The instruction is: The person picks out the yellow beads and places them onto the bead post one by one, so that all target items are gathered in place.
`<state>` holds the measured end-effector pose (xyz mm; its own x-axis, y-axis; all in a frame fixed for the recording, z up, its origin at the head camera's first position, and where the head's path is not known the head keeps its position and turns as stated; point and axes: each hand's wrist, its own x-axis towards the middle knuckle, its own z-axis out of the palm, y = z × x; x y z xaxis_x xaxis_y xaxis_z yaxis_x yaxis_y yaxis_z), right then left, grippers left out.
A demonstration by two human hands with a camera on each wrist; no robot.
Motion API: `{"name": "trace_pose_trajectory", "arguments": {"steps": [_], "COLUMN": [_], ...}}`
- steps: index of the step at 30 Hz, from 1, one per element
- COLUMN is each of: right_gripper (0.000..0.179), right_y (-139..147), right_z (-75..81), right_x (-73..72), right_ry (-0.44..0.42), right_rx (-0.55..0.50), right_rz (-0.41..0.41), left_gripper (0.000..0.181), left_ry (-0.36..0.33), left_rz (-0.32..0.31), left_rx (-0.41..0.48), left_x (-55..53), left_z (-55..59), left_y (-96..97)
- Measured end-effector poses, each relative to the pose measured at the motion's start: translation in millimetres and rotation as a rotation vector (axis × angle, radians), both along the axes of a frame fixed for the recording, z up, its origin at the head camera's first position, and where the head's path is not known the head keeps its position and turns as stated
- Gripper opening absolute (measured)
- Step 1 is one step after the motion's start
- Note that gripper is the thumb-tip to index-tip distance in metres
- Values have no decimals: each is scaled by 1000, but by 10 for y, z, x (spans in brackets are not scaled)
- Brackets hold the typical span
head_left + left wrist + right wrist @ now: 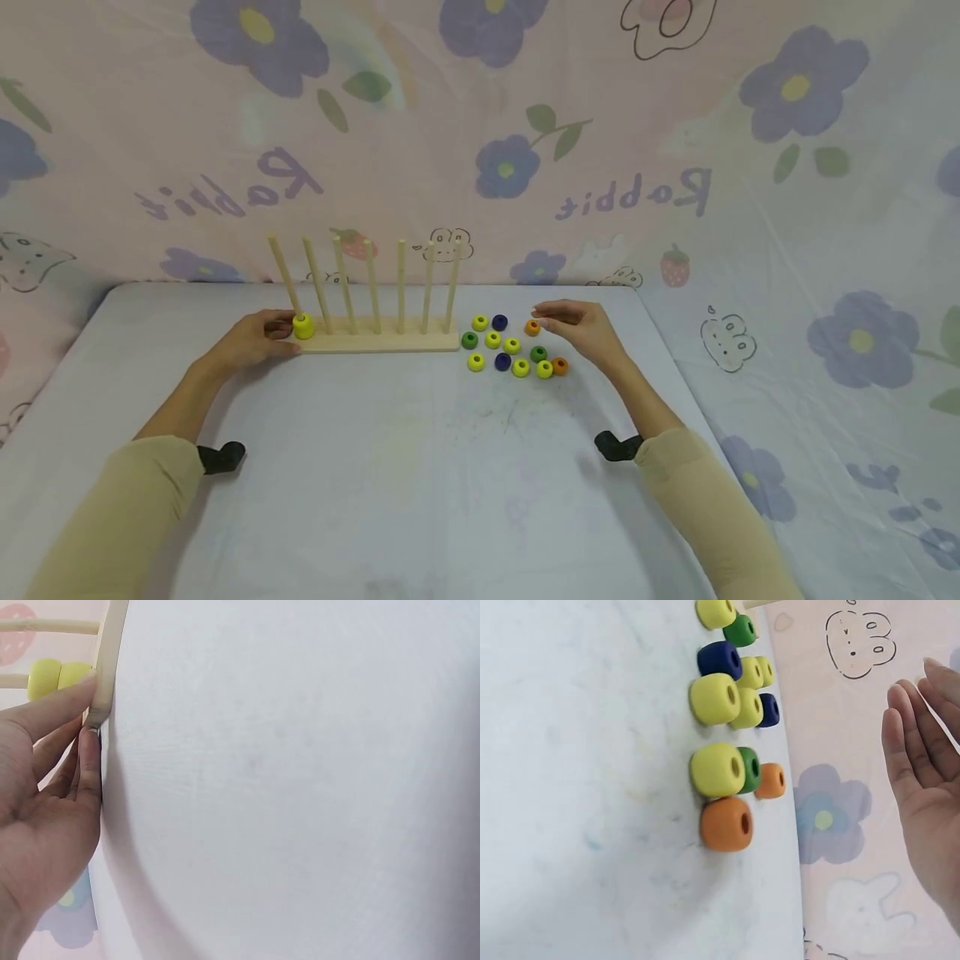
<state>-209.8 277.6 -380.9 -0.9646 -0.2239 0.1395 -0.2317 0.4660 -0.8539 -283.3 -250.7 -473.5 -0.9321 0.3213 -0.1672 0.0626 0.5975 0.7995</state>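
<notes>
A wooden peg rack [375, 341] with a row of upright pegs stands toward the table's back. Two yellow beads [58, 678] are stacked at the foot of its leftmost peg. My left hand [258, 340] grips that end of the base, the thumb along its front edge and the fingers at its end. To the right of the rack lie loose beads, among them a yellow bead [718, 771], a dark blue bead [502, 362] and a green bead [538, 354]. Above the far orange bead [532, 327], my right hand [581, 327] hovers with fingers extended, holding nothing.
A white table top [360, 483] carries the rack and the beads. Behind it hangs a cloth [420, 125] printed with flowers and rabbits. Another orange bead [727, 824] sits at the near right edge of the bead group.
</notes>
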Motion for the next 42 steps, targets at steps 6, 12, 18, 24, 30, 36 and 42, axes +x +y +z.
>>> {"name": "trace_pose_trajectory", "arguments": {"steps": [6,12,18,24,30,36,42], "right_gripper": [30,29,27,30,31,31,29], "right_y": [74,258,399,486,504,490,447], "right_z": [-122,-409,-640,-789,-908,-971,-910], "right_x": [113,139,162,255,322,347,393], "right_ry": [-39,-79,-69,-72,-102,-132,-150], "right_rx": [44,8,15,-9,-8,25,45], "right_rz": [-33,-66,-81,-90,-113,-152,-151], "left_gripper": [81,80,79,78,79,82,82], "left_ry": [-2,-11,5,28,32,43,48], "left_rz": [-2,-2,-5,-13,-13,-21,-14], "left_rx": [10,11,5,-22,-75,-98,-86], "left_x": [22,16,11,-6,-20,-33,-38], "left_z": [21,26,20,31,58,74,46], "left_y": [-3,14,10,30,19,8,5]}}
